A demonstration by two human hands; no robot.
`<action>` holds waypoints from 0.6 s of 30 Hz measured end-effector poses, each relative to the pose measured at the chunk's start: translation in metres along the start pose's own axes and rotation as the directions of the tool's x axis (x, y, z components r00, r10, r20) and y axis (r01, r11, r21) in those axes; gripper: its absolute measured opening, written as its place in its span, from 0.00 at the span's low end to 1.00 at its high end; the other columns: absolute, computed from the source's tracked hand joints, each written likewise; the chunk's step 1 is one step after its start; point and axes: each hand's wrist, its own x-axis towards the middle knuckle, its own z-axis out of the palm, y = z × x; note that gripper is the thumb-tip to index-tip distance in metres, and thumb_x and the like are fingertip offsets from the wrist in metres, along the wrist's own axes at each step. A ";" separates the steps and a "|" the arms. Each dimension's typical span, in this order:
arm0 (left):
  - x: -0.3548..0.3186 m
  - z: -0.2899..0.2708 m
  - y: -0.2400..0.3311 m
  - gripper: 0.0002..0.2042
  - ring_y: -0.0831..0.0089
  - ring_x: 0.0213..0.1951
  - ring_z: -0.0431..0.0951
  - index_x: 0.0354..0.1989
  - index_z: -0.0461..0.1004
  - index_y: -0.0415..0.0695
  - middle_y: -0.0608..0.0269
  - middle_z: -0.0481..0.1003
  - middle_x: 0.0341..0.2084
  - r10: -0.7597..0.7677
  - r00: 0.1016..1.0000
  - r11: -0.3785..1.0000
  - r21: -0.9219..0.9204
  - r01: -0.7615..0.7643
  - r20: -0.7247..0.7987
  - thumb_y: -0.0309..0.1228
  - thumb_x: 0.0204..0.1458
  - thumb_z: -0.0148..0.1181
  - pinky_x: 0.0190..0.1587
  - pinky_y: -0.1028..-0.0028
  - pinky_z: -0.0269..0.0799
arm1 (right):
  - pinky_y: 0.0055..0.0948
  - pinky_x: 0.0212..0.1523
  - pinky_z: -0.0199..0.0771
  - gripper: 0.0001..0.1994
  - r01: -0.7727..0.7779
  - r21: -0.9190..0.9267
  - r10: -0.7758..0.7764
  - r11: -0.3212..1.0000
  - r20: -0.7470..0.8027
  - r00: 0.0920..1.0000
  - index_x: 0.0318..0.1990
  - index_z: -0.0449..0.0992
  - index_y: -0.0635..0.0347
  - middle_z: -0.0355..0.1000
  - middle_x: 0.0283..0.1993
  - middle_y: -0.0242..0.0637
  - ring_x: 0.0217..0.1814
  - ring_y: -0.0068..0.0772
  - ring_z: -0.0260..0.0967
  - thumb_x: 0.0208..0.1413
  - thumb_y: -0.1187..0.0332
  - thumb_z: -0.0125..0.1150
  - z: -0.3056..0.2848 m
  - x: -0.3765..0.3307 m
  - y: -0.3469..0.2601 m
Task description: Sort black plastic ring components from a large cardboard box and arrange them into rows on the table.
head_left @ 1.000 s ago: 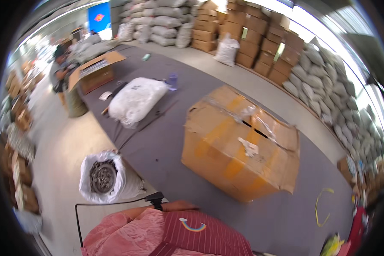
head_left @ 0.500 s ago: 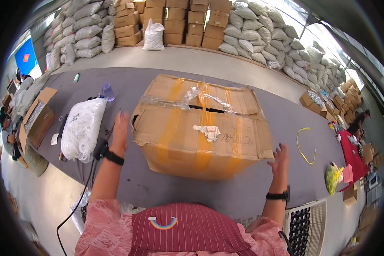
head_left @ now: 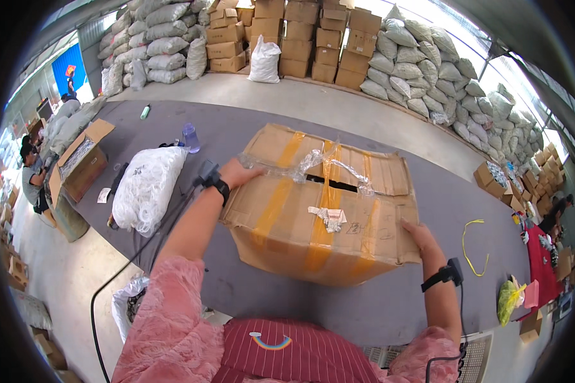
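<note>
Both hands point(head_left: 238, 172) point(head_left: 420, 236) now on the carton point(head_left: 300, 207)

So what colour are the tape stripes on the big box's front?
Those tape stripes on the cardboard box are yellow-orange, best seen in the head view.

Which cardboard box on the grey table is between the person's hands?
The large orange-taped box, between the left hand and right hand; the open box farther left has neither hand near it.
</note>
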 end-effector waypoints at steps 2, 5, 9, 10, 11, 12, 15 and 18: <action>-0.003 0.005 0.010 0.39 0.54 0.49 0.80 0.51 0.77 0.37 0.43 0.79 0.46 0.173 0.981 0.984 -0.014 -0.175 -0.086 0.62 0.41 0.65 0.52 0.64 0.73 | 0.32 0.46 0.77 0.26 0.017 0.030 -0.016 0.999 -0.040 0.999 0.58 0.69 0.72 0.75 0.50 0.47 0.47 0.35 0.76 0.59 0.60 0.61 0.002 -0.002 0.004; -0.012 0.000 0.020 0.38 0.53 0.48 0.80 0.51 0.77 0.39 0.44 0.79 0.45 -0.081 0.997 0.982 0.171 0.079 0.001 0.62 0.42 0.64 0.52 0.63 0.73 | 0.31 0.47 0.77 0.24 0.146 0.221 -0.153 0.964 0.019 0.988 0.58 0.69 0.72 0.75 0.50 0.46 0.47 0.34 0.75 0.58 0.65 0.63 -0.002 0.000 0.019; -0.042 -0.011 0.042 0.36 0.51 0.50 0.79 0.53 0.77 0.42 0.44 0.78 0.47 -0.103 0.993 0.966 0.233 0.112 -0.054 0.60 0.44 0.64 0.52 0.61 0.72 | 0.31 0.49 0.76 0.22 0.194 0.256 -0.208 0.947 0.026 0.978 0.58 0.68 0.71 0.74 0.51 0.45 0.48 0.32 0.74 0.60 0.67 0.60 0.000 -0.006 0.033; -0.054 -0.010 0.049 0.36 0.50 0.51 0.78 0.54 0.75 0.41 0.43 0.78 0.47 -0.044 0.996 0.974 0.217 0.061 -0.081 0.59 0.46 0.63 0.52 0.61 0.72 | 0.30 0.49 0.75 0.23 0.208 0.232 -0.215 0.950 0.006 0.976 0.59 0.66 0.71 0.74 0.52 0.44 0.49 0.32 0.74 0.60 0.68 0.60 -0.001 -0.014 0.040; -0.064 -0.008 0.052 0.36 0.49 0.52 0.77 0.55 0.74 0.39 0.42 0.77 0.48 0.014 0.994 0.980 0.201 0.008 -0.109 0.58 0.47 0.63 0.53 0.61 0.71 | 0.30 0.49 0.75 0.23 0.198 0.237 -0.206 0.951 0.010 0.978 0.59 0.66 0.71 0.74 0.52 0.44 0.49 0.32 0.74 0.60 0.68 0.60 -0.003 -0.020 0.048; -0.070 -0.007 0.051 0.36 0.49 0.52 0.77 0.55 0.74 0.39 0.42 0.77 0.48 0.010 0.995 0.978 0.207 0.011 -0.102 0.58 0.47 0.63 0.53 0.61 0.71 | 0.30 0.50 0.75 0.23 0.234 0.255 -0.244 0.938 0.008 0.970 0.60 0.65 0.71 0.73 0.52 0.44 0.50 0.31 0.73 0.60 0.68 0.59 -0.005 -0.026 0.055; -0.104 -0.008 0.035 0.37 0.47 0.53 0.75 0.58 0.69 0.37 0.41 0.76 0.50 0.025 0.990 0.970 0.243 0.010 -0.142 0.57 0.49 0.62 0.54 0.60 0.70 | 0.30 0.52 0.73 0.25 0.282 0.288 -0.296 0.915 0.007 0.955 0.62 0.62 0.70 0.72 0.54 0.43 0.51 0.31 0.72 0.60 0.69 0.59 0.002 -0.065 0.078; -0.138 -0.013 0.032 0.37 0.46 0.53 0.75 0.58 0.66 0.37 0.42 0.76 0.50 0.010 0.982 0.971 0.236 0.035 -0.189 0.55 0.50 0.63 0.54 0.58 0.69 | 0.29 0.54 0.71 0.26 0.363 0.294 -0.365 0.884 -0.049 0.930 0.64 0.60 0.69 0.71 0.56 0.42 0.54 0.31 0.70 0.61 0.68 0.59 0.009 -0.101 0.101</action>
